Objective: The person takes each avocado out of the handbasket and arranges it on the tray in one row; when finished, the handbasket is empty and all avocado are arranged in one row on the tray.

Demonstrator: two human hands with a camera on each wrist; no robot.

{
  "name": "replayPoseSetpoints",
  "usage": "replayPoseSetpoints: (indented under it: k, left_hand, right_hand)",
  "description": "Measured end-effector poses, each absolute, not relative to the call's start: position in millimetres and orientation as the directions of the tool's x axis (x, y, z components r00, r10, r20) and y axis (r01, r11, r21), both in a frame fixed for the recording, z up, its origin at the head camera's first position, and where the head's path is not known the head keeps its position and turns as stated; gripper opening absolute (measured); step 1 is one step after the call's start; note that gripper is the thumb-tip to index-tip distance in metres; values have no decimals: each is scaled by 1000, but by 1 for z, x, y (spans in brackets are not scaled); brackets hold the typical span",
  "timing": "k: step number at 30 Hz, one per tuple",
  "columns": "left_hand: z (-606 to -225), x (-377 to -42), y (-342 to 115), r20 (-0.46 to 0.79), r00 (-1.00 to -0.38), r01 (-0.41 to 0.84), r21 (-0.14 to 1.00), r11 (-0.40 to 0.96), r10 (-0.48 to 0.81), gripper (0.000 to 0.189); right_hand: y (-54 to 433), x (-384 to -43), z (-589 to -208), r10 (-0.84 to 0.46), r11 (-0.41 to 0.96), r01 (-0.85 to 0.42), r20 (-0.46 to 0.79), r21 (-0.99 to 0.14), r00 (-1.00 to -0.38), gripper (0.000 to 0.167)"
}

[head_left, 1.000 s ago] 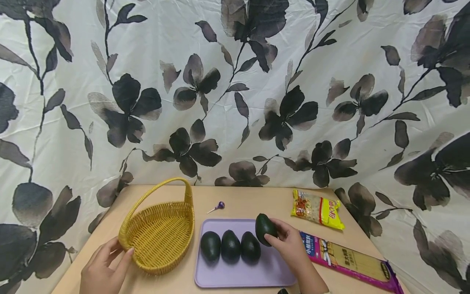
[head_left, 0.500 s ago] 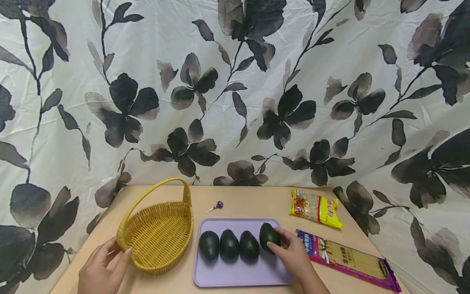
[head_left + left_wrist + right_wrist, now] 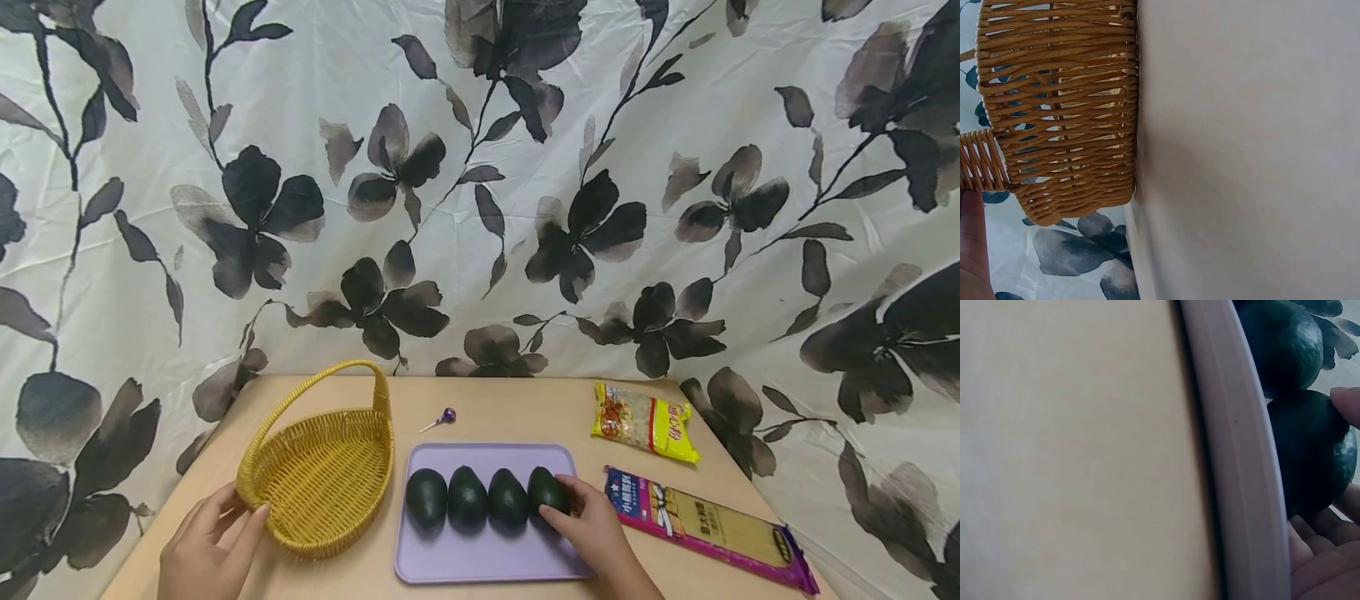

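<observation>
My right hand [image 3: 597, 521] holds a dark green avocado [image 3: 547, 490] at the right end of a row on the lilac tray [image 3: 495, 567]. Its thumb and fingers also show round the avocado [image 3: 1313, 450] in the right wrist view. Three more avocados [image 3: 468, 500] stand side by side to the left of it. My left hand [image 3: 206, 546] pinches the near left edge of a yellow wicker basket [image 3: 322, 475], where the arched handle meets the rim. In the left wrist view, a finger [image 3: 972, 237] touches the foot of the handle, and the woven wall [image 3: 1066, 112] fills the upper left.
A lollipop [image 3: 447, 415] lies on the table [image 3: 510, 408] behind the tray. To the right are a yellow-and-clear food packet [image 3: 645, 422] and a long purple-edged pack of noodles [image 3: 708, 527]. A floral curtain [image 3: 480, 208] hangs at the table's back edge.
My right hand has lowered the avocado onto the tray, beside the other three. The left hand keeps its grip on the basket; the view has shifted slightly.
</observation>
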State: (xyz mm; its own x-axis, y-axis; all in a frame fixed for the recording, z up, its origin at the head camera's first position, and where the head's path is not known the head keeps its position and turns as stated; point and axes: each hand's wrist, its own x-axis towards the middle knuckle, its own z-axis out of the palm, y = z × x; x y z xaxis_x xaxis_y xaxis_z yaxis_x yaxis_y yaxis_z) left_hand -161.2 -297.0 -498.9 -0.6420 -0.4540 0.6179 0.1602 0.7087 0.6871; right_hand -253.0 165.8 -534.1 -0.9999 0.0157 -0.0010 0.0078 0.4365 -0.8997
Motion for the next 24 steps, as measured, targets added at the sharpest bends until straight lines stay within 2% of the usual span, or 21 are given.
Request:
replayPoseSetpoints:
  k: [11, 24]
  left_hand:
    - [-503, -164, -298, 659, -630, 216, 656, 723, -410, 53]
    - [-504, -163, -299, 631, -651, 166, 661, 732, -422, 54]
  right_hand:
    - [169, -252, -537, 21, 444, 2, 8, -896, -1000, 63]
    - [175, -249, -525, 37, 413, 23, -8, -911, -999, 60]
